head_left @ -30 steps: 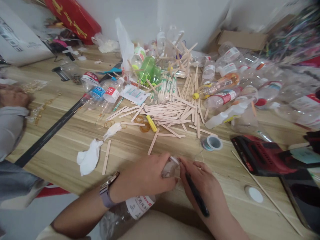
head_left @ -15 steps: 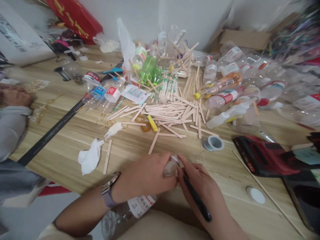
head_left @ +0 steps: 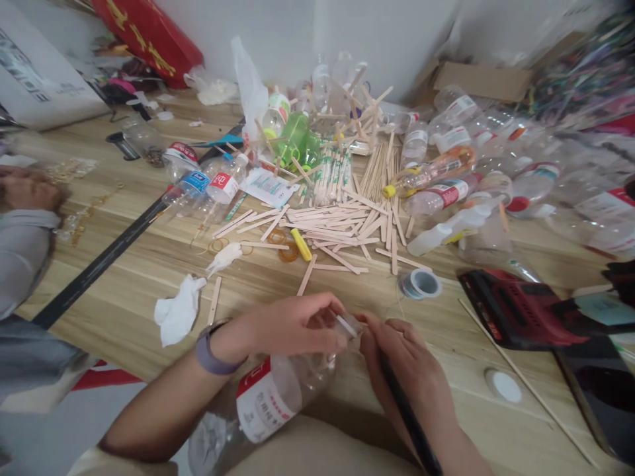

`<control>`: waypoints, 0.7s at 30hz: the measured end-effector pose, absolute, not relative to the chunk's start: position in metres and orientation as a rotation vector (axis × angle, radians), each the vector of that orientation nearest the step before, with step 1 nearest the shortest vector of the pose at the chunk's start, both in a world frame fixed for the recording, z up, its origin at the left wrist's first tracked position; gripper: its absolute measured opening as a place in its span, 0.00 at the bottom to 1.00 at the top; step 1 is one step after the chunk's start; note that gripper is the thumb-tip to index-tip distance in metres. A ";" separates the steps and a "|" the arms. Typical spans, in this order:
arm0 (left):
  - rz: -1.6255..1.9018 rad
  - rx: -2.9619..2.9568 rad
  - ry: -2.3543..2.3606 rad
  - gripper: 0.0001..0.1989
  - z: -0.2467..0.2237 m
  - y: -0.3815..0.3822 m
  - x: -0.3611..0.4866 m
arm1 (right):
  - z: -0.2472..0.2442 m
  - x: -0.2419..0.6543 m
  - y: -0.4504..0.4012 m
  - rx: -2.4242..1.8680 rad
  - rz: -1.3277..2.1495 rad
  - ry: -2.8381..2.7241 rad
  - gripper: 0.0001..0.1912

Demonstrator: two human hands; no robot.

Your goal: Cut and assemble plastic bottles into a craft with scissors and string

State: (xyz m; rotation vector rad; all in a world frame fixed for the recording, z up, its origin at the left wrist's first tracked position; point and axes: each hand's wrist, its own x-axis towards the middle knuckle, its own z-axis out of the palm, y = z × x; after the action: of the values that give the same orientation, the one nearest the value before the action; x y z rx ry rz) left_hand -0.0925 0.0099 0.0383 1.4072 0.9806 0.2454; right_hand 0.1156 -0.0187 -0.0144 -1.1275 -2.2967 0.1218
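Observation:
A clear plastic bottle with a red and white label (head_left: 268,400) lies tilted across the lap, its neck pointing up to the right. My left hand (head_left: 292,325), with a watch on the wrist, is curled around the bottle's shoulder and neck. My right hand (head_left: 414,373) is closed on a black-handled tool (head_left: 404,410), its fingertips at the bottle's mouth. The tool's tip is hidden by the fingers. A white round cap (head_left: 506,385) lies on the table right of my right hand.
Wooden sticks (head_left: 337,225) are heaped mid-table, with a yellow-handled tool (head_left: 301,244) beside them. Plastic bottles (head_left: 451,192) crowd the right. A wire spool (head_left: 421,283), a red and black battery tool (head_left: 520,311) and tissue (head_left: 178,311) lie nearer. Another person's hand (head_left: 30,188) rests left.
The bottle has turned and shows more of its red label. My left hand has loosened and shifted slightly on the neck. The black handle has swung lower, towards the bottom edge.

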 end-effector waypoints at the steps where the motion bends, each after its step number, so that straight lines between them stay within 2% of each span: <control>1: 0.275 1.310 0.886 0.19 0.037 0.012 -0.095 | -0.015 0.116 -0.018 -1.121 0.117 -2.294 0.17; 5: 0.262 1.156 0.712 0.12 0.035 0.015 -0.096 | -0.014 0.116 -0.018 -1.185 0.088 -2.280 0.17; 9: 0.288 1.265 0.948 0.10 0.035 0.015 -0.092 | -0.008 0.115 -0.020 -1.321 0.105 -2.210 0.19; 15: 0.201 1.609 1.262 0.10 0.034 0.014 -0.086 | -0.005 0.104 -0.019 -1.039 0.186 -2.245 0.23; 21: 0.241 1.552 1.095 0.11 0.036 0.012 -0.087 | -0.013 0.106 -0.020 -1.029 0.185 -2.274 0.29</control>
State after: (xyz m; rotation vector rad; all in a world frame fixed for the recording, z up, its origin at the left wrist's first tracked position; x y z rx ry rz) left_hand -0.0875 0.0120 0.0356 1.5518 1.0945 0.2406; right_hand 0.1062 -0.0200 -0.0130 -1.0289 -2.2743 0.1853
